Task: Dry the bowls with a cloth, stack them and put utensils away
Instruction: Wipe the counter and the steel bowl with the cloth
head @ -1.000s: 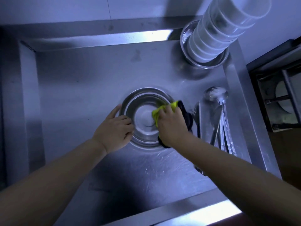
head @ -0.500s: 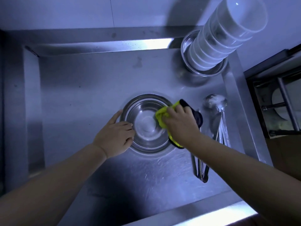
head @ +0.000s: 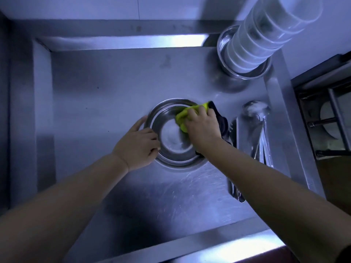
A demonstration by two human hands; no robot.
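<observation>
A steel bowl [head: 171,138] sits upright in the middle of the sink floor. My left hand [head: 136,144] grips its left rim, fingers curled over the edge. My right hand [head: 202,128] holds a yellow-and-black cloth [head: 183,118] pressed against the bowl's inner right wall. Ladles and other steel utensils [head: 260,133] lie along the sink's right side. A tall stack of white bowls [head: 266,33] stands in a steel bowl [head: 224,48] at the back right corner.
The steel sink [head: 95,92] has high walls all around and a bright front rim [head: 218,247]. To the right, beyond the sink wall, stands a dark stove or rack [head: 326,118].
My right hand has slid the cloth from the bowl's middle right up toward its far right rim. My left hand keeps its grip on the left rim.
</observation>
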